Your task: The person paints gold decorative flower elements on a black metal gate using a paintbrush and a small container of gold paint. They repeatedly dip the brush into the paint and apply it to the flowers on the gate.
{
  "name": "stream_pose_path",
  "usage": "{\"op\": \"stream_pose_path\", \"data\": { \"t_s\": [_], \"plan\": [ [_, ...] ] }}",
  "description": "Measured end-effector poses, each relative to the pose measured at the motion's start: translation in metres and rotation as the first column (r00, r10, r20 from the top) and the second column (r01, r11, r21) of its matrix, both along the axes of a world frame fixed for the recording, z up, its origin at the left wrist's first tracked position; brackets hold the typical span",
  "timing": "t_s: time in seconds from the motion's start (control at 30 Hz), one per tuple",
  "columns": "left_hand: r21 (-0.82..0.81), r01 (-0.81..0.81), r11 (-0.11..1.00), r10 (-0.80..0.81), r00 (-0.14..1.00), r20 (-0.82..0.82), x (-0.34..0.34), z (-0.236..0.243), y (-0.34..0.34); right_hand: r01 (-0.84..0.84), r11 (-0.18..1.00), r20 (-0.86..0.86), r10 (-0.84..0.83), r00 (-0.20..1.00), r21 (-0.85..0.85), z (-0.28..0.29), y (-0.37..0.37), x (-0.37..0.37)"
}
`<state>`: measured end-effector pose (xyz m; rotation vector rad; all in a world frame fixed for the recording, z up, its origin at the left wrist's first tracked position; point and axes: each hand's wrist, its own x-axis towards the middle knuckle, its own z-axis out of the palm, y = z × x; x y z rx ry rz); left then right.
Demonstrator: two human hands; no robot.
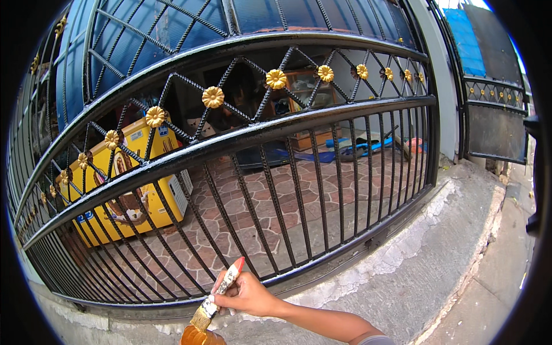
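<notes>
Fingers (226, 301) of the right hand (253, 295) tight around a slanted paintbrush (229, 279), bristles (200, 319) downward.

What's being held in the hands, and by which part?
Brush, in the right hand, gripped by the lower handle, bristles pointing down. Left hand is out of view; its hold can't be told.

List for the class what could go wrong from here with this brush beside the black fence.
1. The right hand holds the brush with its bristles down by what looks like an orange-brown container; a bump might upset it.
2. If the bristles are wet, drips could mark the concrete below the black fence.
3. The gold flowers sit right among black rods, so a careless stroke there could smear both.
</notes>
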<state>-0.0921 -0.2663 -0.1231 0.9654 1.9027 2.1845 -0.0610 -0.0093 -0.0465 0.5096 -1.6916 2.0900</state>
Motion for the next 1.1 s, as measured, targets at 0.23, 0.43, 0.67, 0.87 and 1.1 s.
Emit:
{"op": "stream_pose_path", "data": {
  "t_s": [0.23, 0.43, 0.67, 0.87, 1.1],
  "plan": [
    [0.024, -0.043, 0.999, 0.043, 0.999, -0.018, 0.004, 0.001, 0.009, -0.008, 1.0, 0.075, 0.008, 0.997, -0.003, -0.007, 0.006, 0.001],
    [0.004, -0.063, 0.998, 0.064, 0.994, -0.088, 0.009, 0.001, 0.022, 0.038, 0.994, 0.064, -0.031, 0.997, -0.106, -0.013, 0.022, 0.011],
    [0.035, -0.076, 0.997, 0.079, 0.99, -0.12, 0.004, -0.002, 0.035, 0.09, 0.987, 0.01, -0.09, 0.996, -0.132, -0.016, 0.029, 0.015],
    [-0.016, -0.054, 0.998, 0.051, 0.991, -0.127, 0.01, 0.007, 0.047, 0.123, 0.962, 0.038, -0.117, 0.992, -0.245, -0.017, 0.04, 0.018],
    [-0.119, -0.014, 0.993, -0.013, 0.974, -0.228, 0.015, 0.018, 0.06, 0.259, 0.926, 0.08, -0.247, 0.966, -0.276, -0.02, 0.046, 0.007]
  ]
}}
